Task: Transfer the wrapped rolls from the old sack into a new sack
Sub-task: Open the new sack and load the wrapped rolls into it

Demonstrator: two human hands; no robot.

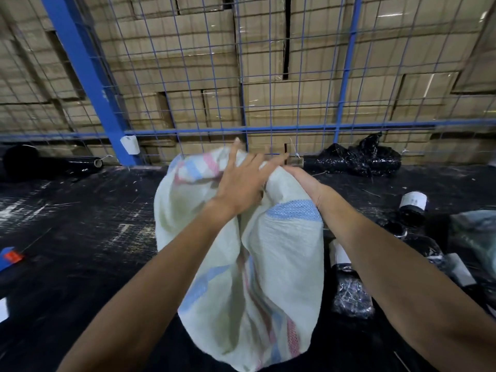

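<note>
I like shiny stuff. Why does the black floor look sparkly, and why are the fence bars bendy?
Head view: light glares off the glossy black sheet; the wide lens curves the blue wire fence; the left hand is slightly motion-blurred.

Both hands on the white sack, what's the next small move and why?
Probably spread the sack mouth open: the right hand grips bunched cloth at the top, the left hand lies flat on it, and wrapped rolls wait beside it.

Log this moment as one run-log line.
left hand: flat on sack top | right hand: gripping sack neck | white woven sack: upright on black surface | wrapped rolls: loose at right
</note>
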